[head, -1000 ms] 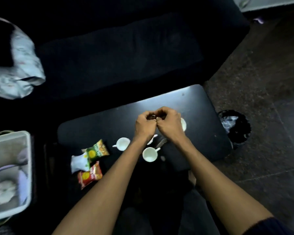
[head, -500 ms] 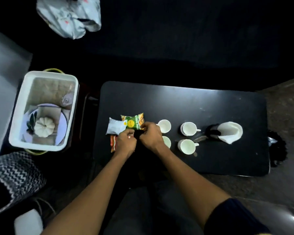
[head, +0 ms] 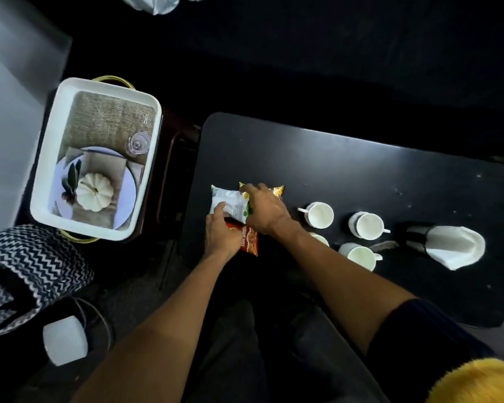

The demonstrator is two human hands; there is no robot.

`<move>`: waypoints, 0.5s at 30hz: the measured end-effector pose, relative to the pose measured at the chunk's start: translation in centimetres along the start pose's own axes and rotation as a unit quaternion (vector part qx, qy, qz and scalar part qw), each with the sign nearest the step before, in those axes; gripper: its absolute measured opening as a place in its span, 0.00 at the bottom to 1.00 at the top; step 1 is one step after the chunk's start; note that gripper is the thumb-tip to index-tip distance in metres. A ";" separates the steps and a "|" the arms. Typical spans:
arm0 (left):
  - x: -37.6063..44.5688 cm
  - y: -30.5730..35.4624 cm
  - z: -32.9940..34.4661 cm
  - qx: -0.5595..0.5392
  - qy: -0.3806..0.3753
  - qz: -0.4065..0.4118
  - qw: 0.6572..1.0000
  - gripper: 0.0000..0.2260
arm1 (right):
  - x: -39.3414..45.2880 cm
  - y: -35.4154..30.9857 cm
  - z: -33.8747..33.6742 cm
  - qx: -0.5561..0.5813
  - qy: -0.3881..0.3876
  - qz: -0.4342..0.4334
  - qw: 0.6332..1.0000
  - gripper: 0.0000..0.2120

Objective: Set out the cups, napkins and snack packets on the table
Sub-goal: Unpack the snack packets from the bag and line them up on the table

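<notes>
Handling: both hands work a small heap of snack packets at the left near part of the black table [head: 346, 158].
Left hand [head: 220, 232]: pinching the white foil packet [head: 229, 203], above the red packet [head: 249, 238].
Right hand [head: 264, 209]: fingers curled over the green-and-yellow packet [head: 277, 190], probably to spread the heap.
Right of hands: four white ceramic cups [head: 320, 215], then white paper napkins in a dark holder [head: 451, 245], well apart.
Obstacle: nearest cup sits just beside the right wrist.
Off table, left: white rectangular tray [head: 50, 158].

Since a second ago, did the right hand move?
Yes. The right hand went left along the table, from beyond the cups to the snack packets.

Black table [head: 346, 167], white cups [head: 320, 215], red packet [head: 249, 238], black-and-white zigzag cloth [head: 26, 269]
</notes>
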State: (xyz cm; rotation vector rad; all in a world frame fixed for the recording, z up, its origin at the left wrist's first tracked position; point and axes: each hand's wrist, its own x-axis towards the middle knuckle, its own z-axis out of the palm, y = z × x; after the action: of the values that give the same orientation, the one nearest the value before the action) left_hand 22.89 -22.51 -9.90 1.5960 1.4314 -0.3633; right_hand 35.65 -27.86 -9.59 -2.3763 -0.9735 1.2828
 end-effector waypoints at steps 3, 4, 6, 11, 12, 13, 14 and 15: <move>0.9 -0.3 -0.6 -0.014 -0.004 0.000 1.000 0.34 | 0.8 -0.9 1.3 -0.053 -0.035 -0.019 0.998 0.39; 1.1 -0.3 -0.7 -0.024 -0.004 0.001 1.000 0.33 | 0.9 -1.2 1.6 -0.056 -0.042 -0.015 0.997 0.41; 1.6 -0.3 -1.2 -0.043 0.000 -0.008 0.999 0.30 | 1.2 -1.8 2.0 -0.047 -0.045 0.001 0.998 0.44; 3.0 0.1 -2.1 -0.123 0.029 -0.077 0.989 0.17 | 2.1 -2.4 3.2 -0.001 -0.030 0.052 0.998 0.38; 3.3 0.3 -2.3 -0.163 0.028 -0.102 0.981 0.15 | 2.3 -2.4 3.3 0.007 -0.027 0.062 0.998 0.33; 3.5 0.4 -2.4 -0.212 0.018 -0.129 0.969 0.12 | 2.4 -2.4 3.3 0.013 -0.021 0.072 0.997 0.29; 3.7 0.5 -2.6 -0.261 0.001 -0.156 0.953 0.10 | 2.4 -2.4 3.2 0.015 -0.013 0.079 0.997 0.26; 3.9 0.7 -2.8 -0.299 -0.019 -0.178 0.937 0.10 | 2.4 -2.3 3.2 0.010 -0.002 0.082 0.997 0.23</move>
State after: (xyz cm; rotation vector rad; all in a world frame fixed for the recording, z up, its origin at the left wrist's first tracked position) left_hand 23.59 -17.89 -11.01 0.8374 1.6069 -0.1359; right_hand 32.98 -24.78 -11.70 -2.4834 -0.7769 1.3466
